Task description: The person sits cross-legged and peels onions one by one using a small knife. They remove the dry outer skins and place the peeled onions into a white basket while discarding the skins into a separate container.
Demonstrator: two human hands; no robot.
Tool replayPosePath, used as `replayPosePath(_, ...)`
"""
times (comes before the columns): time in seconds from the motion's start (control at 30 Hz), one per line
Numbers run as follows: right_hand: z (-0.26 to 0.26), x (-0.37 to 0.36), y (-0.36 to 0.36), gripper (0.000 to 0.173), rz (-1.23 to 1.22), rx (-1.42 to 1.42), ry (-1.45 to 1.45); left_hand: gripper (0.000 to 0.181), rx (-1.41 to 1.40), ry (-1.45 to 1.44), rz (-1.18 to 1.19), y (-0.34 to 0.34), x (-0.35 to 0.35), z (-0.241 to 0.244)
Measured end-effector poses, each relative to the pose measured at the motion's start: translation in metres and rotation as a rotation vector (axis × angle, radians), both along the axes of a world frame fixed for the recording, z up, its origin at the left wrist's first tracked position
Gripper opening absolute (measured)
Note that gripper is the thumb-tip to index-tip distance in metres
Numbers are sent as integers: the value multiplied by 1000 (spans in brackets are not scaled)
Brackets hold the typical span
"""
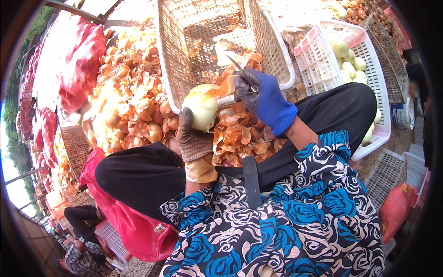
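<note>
My left hand (193, 138), in a brown knit glove, holds a pale onion (200, 109) that is mostly peeled. A flap of dry skin (226, 86) stretches from the onion's top toward my right hand (258, 98), which wears a blue glove with a dark coated palm. That hand grips a small knife (238, 65), its blade pointing up and to the left. Whether the fingers also pinch the skin is hard to see. Both hands are at the near rim of a plastic crate (287, 59) with loose skins (254, 59) inside. More onion skins (235, 133) lie between my legs.
Unpeeled onions and skins (138, 100) are heaped on the left, beside a red mesh sack (83, 69). At right, a white crate (382, 128) holds several peeled onions (349, 65). Pink mesh (128, 221) lies by my left leg. Another person (81, 256) sits at lower left.
</note>
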State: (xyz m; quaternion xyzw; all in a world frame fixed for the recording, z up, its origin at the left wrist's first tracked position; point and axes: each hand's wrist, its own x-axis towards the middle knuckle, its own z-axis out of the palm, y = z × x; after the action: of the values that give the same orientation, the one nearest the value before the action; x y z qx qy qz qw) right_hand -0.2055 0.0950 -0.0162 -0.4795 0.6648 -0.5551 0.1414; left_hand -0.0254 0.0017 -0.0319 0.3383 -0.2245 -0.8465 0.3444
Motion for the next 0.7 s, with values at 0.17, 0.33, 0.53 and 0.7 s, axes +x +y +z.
replayPosePath(0.17, -9, -21, -4, 31, -153, 26, -389, 56, 83, 120, 51, -10, 12, 1)
replayPosePath(0.33, 3, 16, 3, 53, -7, 226, 505, 56, 95, 170, 82, -11, 10, 2)
replayPosePath(0.53, 5, 30, 7, 57, 94, 436, 626, 58, 78, 211, 66, -11, 8, 0)
replayPosePath(0.7, -4, 29, 8, 54, -2, 488, 692, 54, 74, 190, 55, -10, 4, 3)
